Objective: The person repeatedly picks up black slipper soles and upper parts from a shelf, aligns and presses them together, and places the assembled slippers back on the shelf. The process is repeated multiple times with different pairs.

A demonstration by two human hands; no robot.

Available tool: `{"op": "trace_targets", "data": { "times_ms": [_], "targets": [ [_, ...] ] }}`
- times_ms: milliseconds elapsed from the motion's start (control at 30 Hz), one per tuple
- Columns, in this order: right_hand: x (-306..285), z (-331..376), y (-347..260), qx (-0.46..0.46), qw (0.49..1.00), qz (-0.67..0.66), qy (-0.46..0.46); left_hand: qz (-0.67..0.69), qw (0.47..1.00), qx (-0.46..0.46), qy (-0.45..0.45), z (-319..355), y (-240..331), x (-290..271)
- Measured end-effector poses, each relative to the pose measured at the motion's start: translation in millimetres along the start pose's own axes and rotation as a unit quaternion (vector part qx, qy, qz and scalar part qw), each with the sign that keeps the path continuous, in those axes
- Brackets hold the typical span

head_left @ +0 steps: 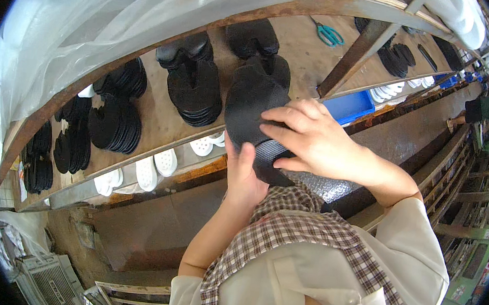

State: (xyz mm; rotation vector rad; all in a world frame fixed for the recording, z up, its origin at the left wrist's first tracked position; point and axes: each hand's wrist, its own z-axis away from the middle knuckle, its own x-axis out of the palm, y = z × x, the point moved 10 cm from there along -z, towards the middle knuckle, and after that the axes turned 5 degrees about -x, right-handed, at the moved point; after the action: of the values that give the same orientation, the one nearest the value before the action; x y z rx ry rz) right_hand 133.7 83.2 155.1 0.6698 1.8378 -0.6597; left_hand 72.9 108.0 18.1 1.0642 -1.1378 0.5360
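right hand (316,142) | grips textured black sole (253,118) | left hand (245,179) apparently beneath

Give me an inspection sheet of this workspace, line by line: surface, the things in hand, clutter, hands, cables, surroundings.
Surface: long brown wooden shelf with a metal front rail, worn.
Things in hand: black textured rubber shoe sole, held over the shelf edge.
Clutter: stacks of black soles on the shelf; teal-handled scissors; white perforated soles on the lower ledge; blue plastic tray.
Hands: left hand under the sole, right hand with fingers across its top.
Cables: nothing seen.
Surroundings: clear plastic sheeting behind the shelf; green racks at right; another person far right.
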Motion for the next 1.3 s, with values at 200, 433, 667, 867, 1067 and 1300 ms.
{"op": "trace_targets", "data": {
  "times_ms": [200, 433, 667, 867, 1067, 1300],
  "targets": [
    [3, 4, 9, 0.074, 0.985, -0.155, -0.003, 0.002, 1.0, -0.006, -0.002, -2, -5, 1],
    [-63, 17, 70, 0.201, 0.87, -0.442, 0.084, 0.029, 0.997, -0.052, 0.047, 11, -6, -7],
    [-43, -31, -6, -0.157, 0.975, -0.142, -0.071, 0.009, 0.999, -0.04, -0.006, 10, -5, 1],
    [11, -49, -24, -0.176, 0.974, -0.133, -0.043, 0.02, 0.995, -0.061, -0.076, 4, -19, 7],
    [-19, -12, 4, -0.012, 0.997, -0.023, 0.078, 0.028, 0.997, -0.026, -0.062, 1, -14, 3],
    [-2, 3, 3, 0.083, 0.994, -0.004, 0.068, 0.025, 0.996, -0.032, -0.074, 1, -21, 14]
  ]
}}
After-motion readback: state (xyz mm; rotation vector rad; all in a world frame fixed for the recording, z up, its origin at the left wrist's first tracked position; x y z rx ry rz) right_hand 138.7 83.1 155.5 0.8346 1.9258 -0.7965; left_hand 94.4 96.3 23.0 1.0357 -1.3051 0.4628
